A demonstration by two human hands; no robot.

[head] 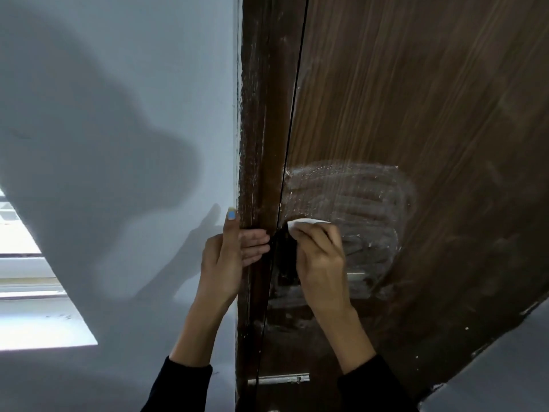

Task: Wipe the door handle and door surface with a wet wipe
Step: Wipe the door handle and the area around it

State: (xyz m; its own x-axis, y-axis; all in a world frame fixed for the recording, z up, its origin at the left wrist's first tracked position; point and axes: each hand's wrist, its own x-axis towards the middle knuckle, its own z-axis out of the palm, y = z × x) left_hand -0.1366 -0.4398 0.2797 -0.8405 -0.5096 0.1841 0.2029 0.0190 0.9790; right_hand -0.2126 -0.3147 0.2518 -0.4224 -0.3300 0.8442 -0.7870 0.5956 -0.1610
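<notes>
A dark brown wooden door (416,114) fills the right side, with a wet smeared patch (356,197) above the lock area. My right hand (322,263) presses a white wet wipe (309,223) flat against the door, just right of the door's edge; only the wipe's top edge shows past the fingers. The metal door handle (356,276) peeks out to the right of that hand, mostly hidden behind it. My left hand (228,260) rests with straight fingers on the brown door frame (255,144), thumb pointing up along the frame's edge.
A pale grey wall (118,114) with my shadow lies left of the frame. A bright window (26,278) is at the far left. A metal slide bolt (279,379) sits low on the door. A grey surface (505,367) cuts across the lower right.
</notes>
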